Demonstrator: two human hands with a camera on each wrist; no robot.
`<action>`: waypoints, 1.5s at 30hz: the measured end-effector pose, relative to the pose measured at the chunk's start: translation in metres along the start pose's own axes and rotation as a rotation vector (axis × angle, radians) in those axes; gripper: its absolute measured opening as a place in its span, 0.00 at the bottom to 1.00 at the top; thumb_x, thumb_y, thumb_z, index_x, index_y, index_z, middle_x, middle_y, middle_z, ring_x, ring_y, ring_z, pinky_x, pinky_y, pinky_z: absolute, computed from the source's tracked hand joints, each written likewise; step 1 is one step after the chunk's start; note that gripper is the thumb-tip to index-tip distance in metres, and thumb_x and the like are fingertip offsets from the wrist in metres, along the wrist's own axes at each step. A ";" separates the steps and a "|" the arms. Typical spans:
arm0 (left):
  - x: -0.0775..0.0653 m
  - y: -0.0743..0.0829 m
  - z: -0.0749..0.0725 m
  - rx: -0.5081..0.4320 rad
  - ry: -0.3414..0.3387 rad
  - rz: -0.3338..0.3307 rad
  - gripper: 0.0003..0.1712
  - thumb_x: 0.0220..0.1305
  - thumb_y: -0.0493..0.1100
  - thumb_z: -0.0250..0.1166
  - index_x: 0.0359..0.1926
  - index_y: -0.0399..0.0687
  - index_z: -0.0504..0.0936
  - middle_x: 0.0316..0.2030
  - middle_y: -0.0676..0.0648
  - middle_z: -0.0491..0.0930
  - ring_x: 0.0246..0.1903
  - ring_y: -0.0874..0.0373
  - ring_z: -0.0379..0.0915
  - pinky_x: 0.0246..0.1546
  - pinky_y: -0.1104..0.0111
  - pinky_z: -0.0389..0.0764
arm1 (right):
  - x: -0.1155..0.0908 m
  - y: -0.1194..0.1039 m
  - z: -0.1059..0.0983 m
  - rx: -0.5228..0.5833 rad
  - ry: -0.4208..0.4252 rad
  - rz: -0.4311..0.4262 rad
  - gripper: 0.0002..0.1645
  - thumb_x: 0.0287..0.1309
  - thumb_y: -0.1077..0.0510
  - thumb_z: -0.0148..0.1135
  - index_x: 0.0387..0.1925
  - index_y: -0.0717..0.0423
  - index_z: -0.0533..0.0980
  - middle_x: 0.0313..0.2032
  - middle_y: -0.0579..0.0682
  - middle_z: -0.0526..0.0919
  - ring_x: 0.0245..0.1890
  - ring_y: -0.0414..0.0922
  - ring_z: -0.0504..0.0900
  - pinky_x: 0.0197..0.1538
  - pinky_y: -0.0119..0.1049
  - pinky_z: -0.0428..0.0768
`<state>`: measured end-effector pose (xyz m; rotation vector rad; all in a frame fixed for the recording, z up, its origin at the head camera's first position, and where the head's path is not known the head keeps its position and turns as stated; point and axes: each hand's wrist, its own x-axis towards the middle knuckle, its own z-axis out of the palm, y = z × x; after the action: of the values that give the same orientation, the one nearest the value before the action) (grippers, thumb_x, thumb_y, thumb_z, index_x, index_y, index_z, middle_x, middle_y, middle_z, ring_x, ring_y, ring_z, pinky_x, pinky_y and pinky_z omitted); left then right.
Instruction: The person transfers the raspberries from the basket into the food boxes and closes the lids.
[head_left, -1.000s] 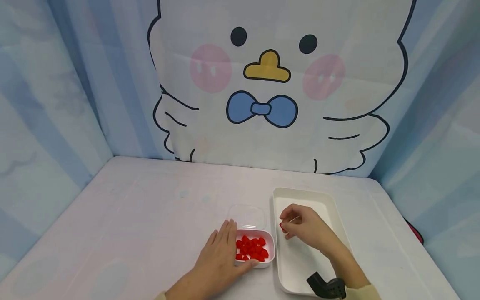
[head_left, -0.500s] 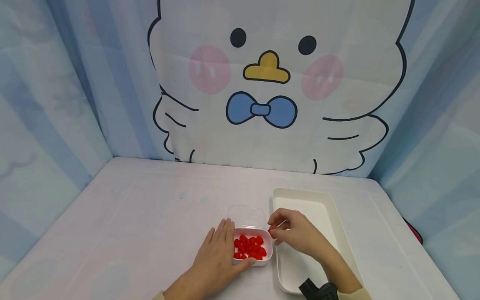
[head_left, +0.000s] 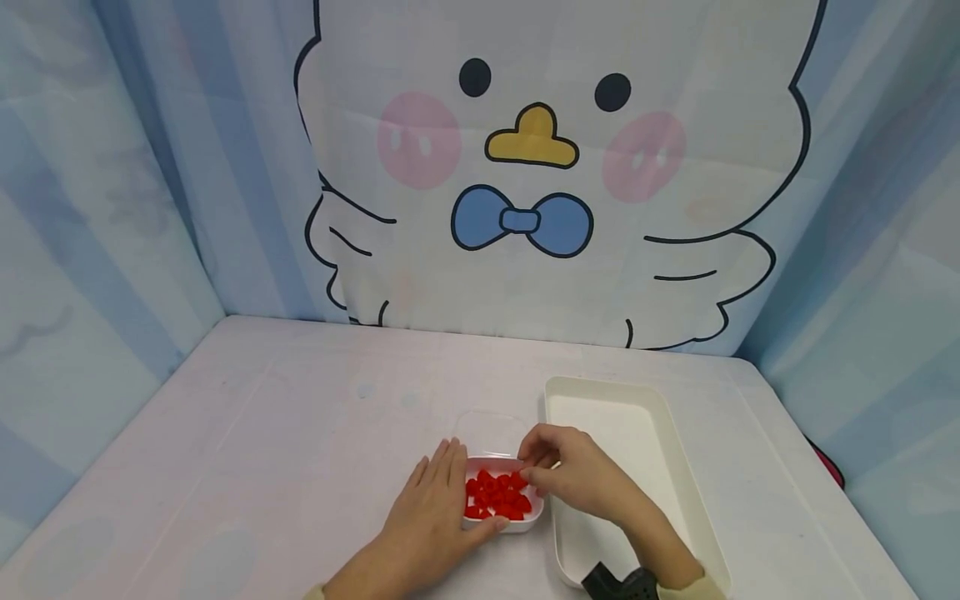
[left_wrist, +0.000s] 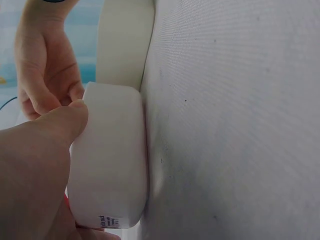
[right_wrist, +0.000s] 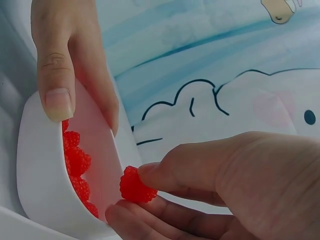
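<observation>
A small white plastic box (head_left: 517, 527) holds several red raspberries (head_left: 493, 492). My left hand (head_left: 426, 510) lies along the box's left side, fingers straight, with the thumb on the near rim. In the left wrist view that thumb (left_wrist: 72, 117) presses at the top edge of the box wall. My right hand (head_left: 577, 468) is over the box's right rim. Between thumb and fingers it pinches one raspberry (right_wrist: 134, 187), plainly seen in the right wrist view right beside the rim. From the head view the right fingers hide this raspberry.
A shallow white tray (head_left: 651, 402) stands just right of the box, under my right forearm. Behind the box lies a clear plastic lid (head_left: 487, 430). Curtains (head_left: 97, 250) with a cartoon print enclose the pale table (head_left: 300, 400) at the back and sides.
My right hand has moved left from above the tray to the box's right rim, carrying the raspberry. My left hand stays at the box.
</observation>
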<state>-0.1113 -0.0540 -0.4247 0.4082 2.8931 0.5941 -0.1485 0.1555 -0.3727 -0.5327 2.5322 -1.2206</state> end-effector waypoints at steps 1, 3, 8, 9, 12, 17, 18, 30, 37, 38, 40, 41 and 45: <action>0.000 0.000 0.000 -0.006 0.000 0.004 0.63 0.49 0.71 0.69 0.76 0.43 0.54 0.75 0.42 0.57 0.76 0.43 0.51 0.72 0.45 0.59 | 0.000 0.000 0.000 -0.006 0.000 0.000 0.08 0.59 0.65 0.63 0.41 0.62 0.78 0.32 0.49 0.82 0.31 0.44 0.81 0.33 0.30 0.84; -0.001 0.000 0.000 -0.016 0.007 0.014 0.63 0.49 0.71 0.69 0.76 0.43 0.54 0.75 0.42 0.58 0.75 0.43 0.51 0.72 0.44 0.61 | 0.000 0.000 0.000 -0.012 0.000 0.002 0.08 0.59 0.65 0.63 0.41 0.62 0.78 0.32 0.49 0.82 0.31 0.44 0.81 0.33 0.30 0.84; -0.002 -0.002 0.002 -0.019 0.025 0.033 0.63 0.52 0.75 0.64 0.76 0.42 0.53 0.75 0.42 0.57 0.76 0.43 0.51 0.72 0.45 0.59 | 0.000 0.000 0.000 -0.014 -0.007 0.000 0.08 0.58 0.66 0.63 0.41 0.62 0.78 0.32 0.49 0.82 0.31 0.44 0.80 0.33 0.30 0.85; -0.002 -0.002 0.002 -0.019 0.029 0.035 0.63 0.52 0.76 0.62 0.76 0.41 0.53 0.76 0.42 0.57 0.76 0.43 0.50 0.73 0.45 0.59 | 0.000 0.000 0.000 -0.015 -0.008 0.000 0.08 0.58 0.66 0.63 0.41 0.62 0.78 0.32 0.49 0.82 0.31 0.44 0.80 0.34 0.30 0.85; -0.002 -0.002 0.004 -0.019 0.043 0.040 0.62 0.55 0.78 0.57 0.76 0.41 0.54 0.76 0.41 0.57 0.76 0.43 0.50 0.74 0.46 0.58 | 0.000 0.000 0.000 -0.020 -0.010 0.000 0.08 0.58 0.66 0.64 0.41 0.62 0.78 0.32 0.48 0.82 0.32 0.44 0.80 0.34 0.30 0.84; -0.002 -0.002 0.005 -0.023 0.048 0.039 0.60 0.57 0.76 0.56 0.76 0.40 0.54 0.76 0.41 0.57 0.76 0.42 0.50 0.74 0.46 0.57 | 0.000 0.000 0.001 -0.033 -0.005 0.002 0.08 0.58 0.66 0.64 0.40 0.61 0.78 0.32 0.48 0.82 0.32 0.44 0.79 0.33 0.29 0.84; -0.002 -0.002 0.005 -0.024 0.045 0.037 0.60 0.57 0.76 0.57 0.76 0.40 0.54 0.76 0.41 0.57 0.76 0.42 0.50 0.74 0.46 0.58 | 0.000 0.000 0.002 -0.036 -0.003 0.001 0.08 0.58 0.66 0.64 0.40 0.60 0.78 0.32 0.48 0.82 0.32 0.44 0.79 0.33 0.29 0.84; -0.004 -0.004 0.004 -0.023 0.017 0.030 0.63 0.54 0.77 0.60 0.76 0.41 0.53 0.76 0.41 0.56 0.76 0.42 0.50 0.73 0.46 0.58 | 0.001 0.003 0.004 -0.022 0.007 0.004 0.07 0.59 0.64 0.63 0.40 0.60 0.78 0.33 0.48 0.82 0.32 0.44 0.79 0.33 0.29 0.84; -0.004 -0.004 0.004 -0.026 0.024 0.041 0.64 0.51 0.76 0.63 0.76 0.41 0.53 0.76 0.41 0.56 0.76 0.42 0.50 0.73 0.46 0.58 | 0.001 0.004 -0.002 -0.042 0.044 0.008 0.08 0.61 0.64 0.62 0.41 0.61 0.78 0.35 0.50 0.83 0.32 0.43 0.81 0.32 0.30 0.84; -0.004 -0.004 0.004 -0.028 0.022 0.040 0.64 0.51 0.76 0.64 0.76 0.41 0.53 0.76 0.42 0.57 0.76 0.42 0.50 0.73 0.46 0.59 | 0.002 0.004 -0.004 -0.049 0.054 0.007 0.08 0.61 0.64 0.62 0.42 0.61 0.78 0.35 0.51 0.83 0.32 0.43 0.81 0.32 0.30 0.84; -0.003 -0.004 0.003 -0.032 0.021 0.036 0.64 0.50 0.75 0.66 0.76 0.42 0.54 0.75 0.42 0.57 0.75 0.42 0.51 0.73 0.45 0.59 | 0.003 0.004 -0.008 -0.054 0.067 -0.001 0.08 0.61 0.64 0.61 0.42 0.62 0.78 0.35 0.53 0.84 0.30 0.43 0.82 0.32 0.31 0.85; -0.003 -0.005 0.002 -0.034 0.021 0.035 0.64 0.49 0.74 0.66 0.76 0.42 0.55 0.75 0.42 0.58 0.75 0.42 0.51 0.73 0.45 0.60 | 0.004 0.005 -0.010 -0.057 0.074 -0.002 0.07 0.62 0.64 0.60 0.42 0.62 0.78 0.35 0.54 0.84 0.29 0.43 0.82 0.32 0.32 0.85; -0.001 -0.006 -0.001 -0.038 0.030 0.047 0.61 0.48 0.73 0.69 0.74 0.42 0.59 0.74 0.41 0.60 0.74 0.42 0.53 0.71 0.44 0.61 | 0.006 0.007 -0.014 -0.056 0.097 0.011 0.08 0.63 0.63 0.60 0.42 0.63 0.78 0.34 0.57 0.84 0.27 0.42 0.82 0.34 0.37 0.86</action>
<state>-0.1122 -0.0594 -0.4264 0.4666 2.9032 0.6672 -0.1610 0.1661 -0.3700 -0.4819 2.6530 -1.2028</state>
